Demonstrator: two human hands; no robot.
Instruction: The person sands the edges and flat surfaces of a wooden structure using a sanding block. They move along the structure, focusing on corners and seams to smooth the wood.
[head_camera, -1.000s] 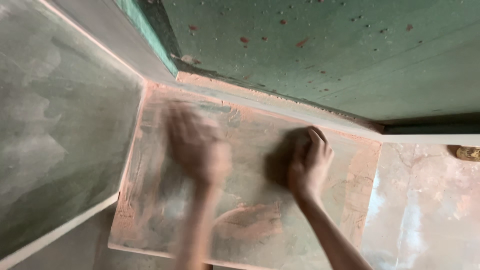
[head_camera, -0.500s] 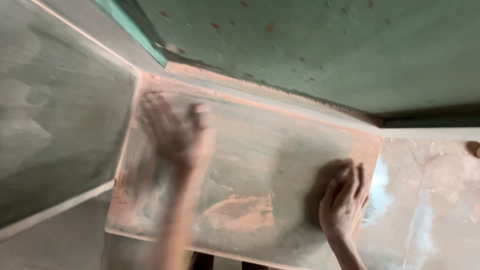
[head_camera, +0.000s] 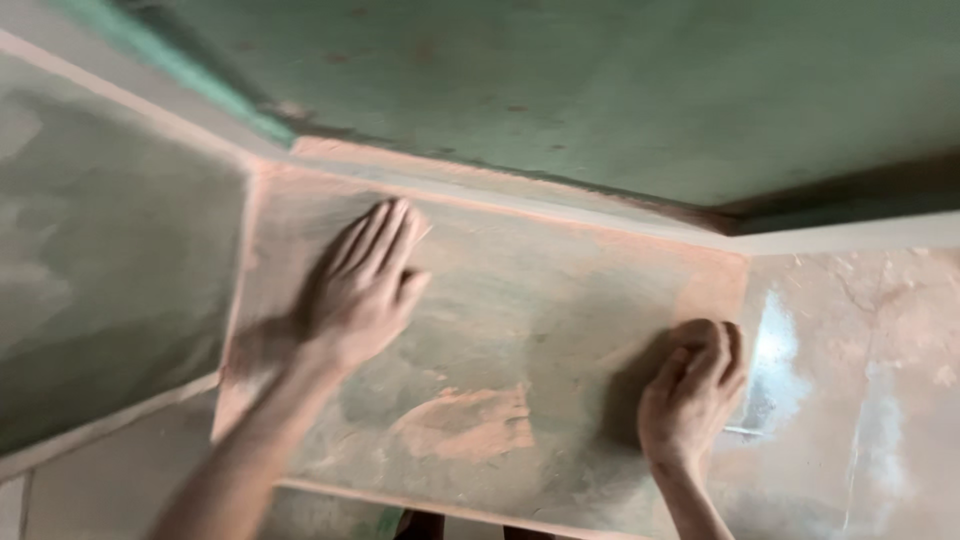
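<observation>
The dusty floor tile (head_camera: 560, 330) lay in the centre against the green wall (head_camera: 620, 90) at 12 o'clock, the left hand (head_camera: 365, 290) open flat at 9 o'clock and the right hand (head_camera: 692, 395) pressing with bent fingers at 4 o'clock, so uneven pressure could perhaps tilt it or shift it out of line.

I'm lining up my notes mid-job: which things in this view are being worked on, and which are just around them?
In hand:
- dusty tile, lying flat
- left hand, palm flat on the tile
- right hand, fingers curled, on the tile's right edge
- reddish dust patch on the tile

Just around:
- green wall
- glossy tile at right
- grey tile at left
</observation>
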